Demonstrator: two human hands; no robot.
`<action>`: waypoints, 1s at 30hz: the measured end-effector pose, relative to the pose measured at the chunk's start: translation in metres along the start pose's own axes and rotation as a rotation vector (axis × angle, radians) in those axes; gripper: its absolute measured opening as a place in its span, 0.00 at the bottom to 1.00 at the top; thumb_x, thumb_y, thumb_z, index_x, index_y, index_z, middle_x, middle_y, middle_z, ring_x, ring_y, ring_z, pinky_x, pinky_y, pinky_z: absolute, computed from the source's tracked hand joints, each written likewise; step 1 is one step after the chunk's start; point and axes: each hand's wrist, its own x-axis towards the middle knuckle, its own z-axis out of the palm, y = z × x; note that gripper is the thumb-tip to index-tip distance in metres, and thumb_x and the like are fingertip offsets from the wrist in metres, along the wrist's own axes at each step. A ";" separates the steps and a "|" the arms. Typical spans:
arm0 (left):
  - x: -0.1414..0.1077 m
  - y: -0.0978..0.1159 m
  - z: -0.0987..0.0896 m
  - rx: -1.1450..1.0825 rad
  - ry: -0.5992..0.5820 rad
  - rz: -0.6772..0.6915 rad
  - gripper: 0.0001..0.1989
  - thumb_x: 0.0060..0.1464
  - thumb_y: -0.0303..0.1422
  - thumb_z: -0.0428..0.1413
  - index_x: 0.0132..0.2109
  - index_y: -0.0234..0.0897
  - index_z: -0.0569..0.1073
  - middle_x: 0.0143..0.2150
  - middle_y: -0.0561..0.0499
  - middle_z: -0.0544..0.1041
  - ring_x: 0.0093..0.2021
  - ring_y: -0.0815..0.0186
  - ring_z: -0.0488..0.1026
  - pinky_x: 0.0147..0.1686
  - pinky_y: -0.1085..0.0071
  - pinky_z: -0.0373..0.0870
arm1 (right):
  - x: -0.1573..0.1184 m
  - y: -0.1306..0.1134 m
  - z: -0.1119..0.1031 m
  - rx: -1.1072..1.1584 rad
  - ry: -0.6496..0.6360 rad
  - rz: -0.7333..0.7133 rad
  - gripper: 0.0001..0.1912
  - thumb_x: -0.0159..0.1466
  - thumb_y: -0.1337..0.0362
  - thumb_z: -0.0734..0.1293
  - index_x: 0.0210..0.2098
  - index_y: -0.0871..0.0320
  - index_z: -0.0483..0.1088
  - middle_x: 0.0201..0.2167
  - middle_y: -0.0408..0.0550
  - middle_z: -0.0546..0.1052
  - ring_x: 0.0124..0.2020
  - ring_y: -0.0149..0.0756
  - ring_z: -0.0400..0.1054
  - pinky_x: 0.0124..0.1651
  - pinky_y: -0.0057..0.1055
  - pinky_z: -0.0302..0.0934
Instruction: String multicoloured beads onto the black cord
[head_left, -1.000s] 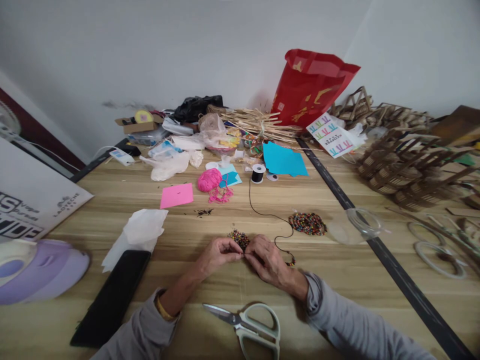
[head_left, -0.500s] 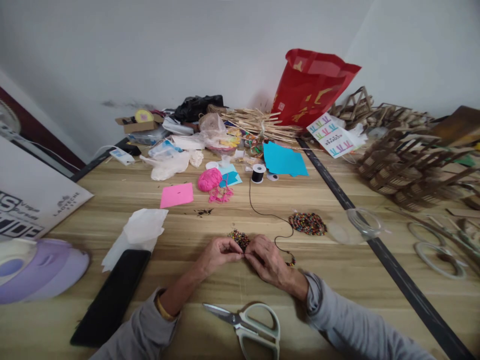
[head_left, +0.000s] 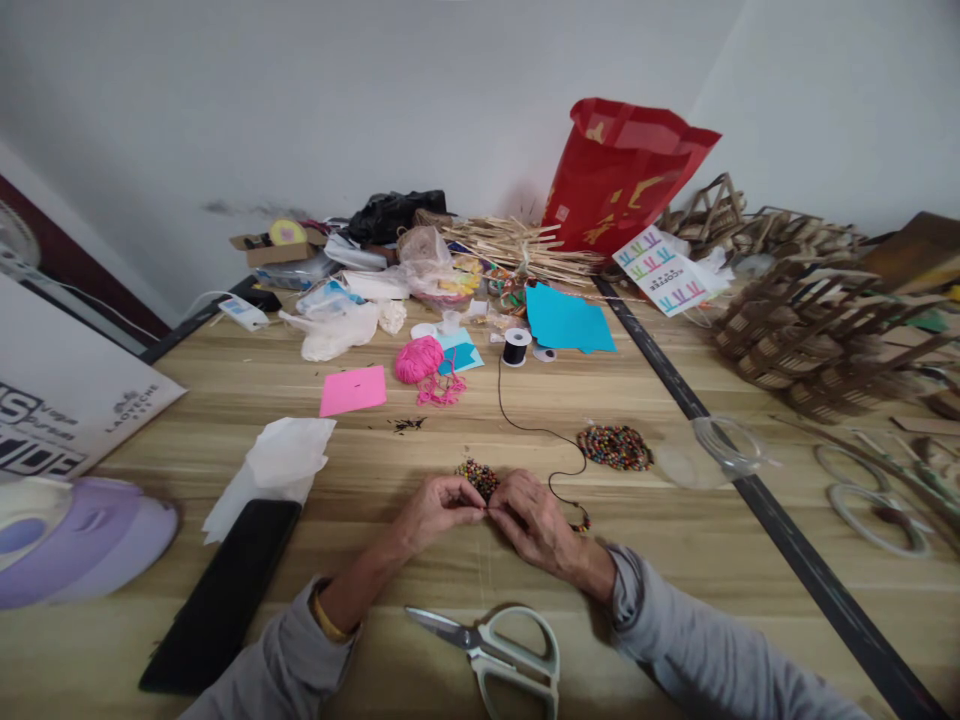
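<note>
My left hand [head_left: 439, 512] is closed, its thumb and forefinger pinching a tiny reddish bead. Fingertip to fingertip with it, my right hand [head_left: 536, 522] is closed too, pinching what looks like the end of the black cord [head_left: 536, 430]; the fingers mostly hide that end. A few strung beads [head_left: 583, 520] on this cord show beside my right wrist, and the line runs back to a black spool [head_left: 516, 347]. Just behind my fingertips lies a small heap of multicoloured beads [head_left: 478, 476]. A larger pile of beaded strands [head_left: 616, 447] rests farther right.
Scissors [head_left: 487, 640] with pale handles lie in front of my hands. A black phone-like slab [head_left: 225, 600] and white paper [head_left: 281, 465] are at left. Pink yarn [head_left: 420, 360] and blue sheets [head_left: 571, 318] lie behind. Small woven baskets [head_left: 772, 340] crowd the right, near a red bag [head_left: 626, 180].
</note>
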 end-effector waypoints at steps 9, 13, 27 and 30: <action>-0.001 0.001 -0.001 0.013 0.011 -0.021 0.13 0.37 0.36 0.68 0.29 0.31 0.77 0.25 0.52 0.77 0.27 0.70 0.68 0.30 0.74 0.62 | 0.001 -0.001 0.000 0.024 0.003 -0.020 0.05 0.68 0.68 0.60 0.35 0.56 0.65 0.29 0.47 0.72 0.33 0.36 0.64 0.39 0.34 0.60; -0.001 0.001 -0.001 0.018 0.018 -0.014 0.13 0.37 0.35 0.68 0.29 0.31 0.77 0.26 0.51 0.77 0.28 0.69 0.69 0.31 0.74 0.63 | 0.000 0.000 0.000 0.025 -0.006 -0.021 0.05 0.68 0.67 0.60 0.35 0.56 0.65 0.29 0.47 0.72 0.33 0.37 0.64 0.38 0.34 0.60; -0.001 0.005 0.001 -0.016 0.017 -0.019 0.17 0.34 0.38 0.69 0.27 0.31 0.74 0.24 0.53 0.74 0.26 0.72 0.66 0.28 0.76 0.60 | 0.001 -0.004 -0.001 0.067 0.030 -0.024 0.06 0.68 0.62 0.61 0.35 0.56 0.64 0.28 0.45 0.71 0.30 0.34 0.64 0.33 0.29 0.59; -0.002 0.005 0.001 -0.010 0.024 -0.027 0.17 0.35 0.38 0.69 0.28 0.30 0.75 0.24 0.52 0.75 0.26 0.72 0.66 0.28 0.75 0.60 | 0.001 -0.004 -0.002 0.073 0.029 -0.017 0.05 0.68 0.63 0.61 0.36 0.57 0.64 0.29 0.46 0.71 0.30 0.34 0.64 0.33 0.29 0.59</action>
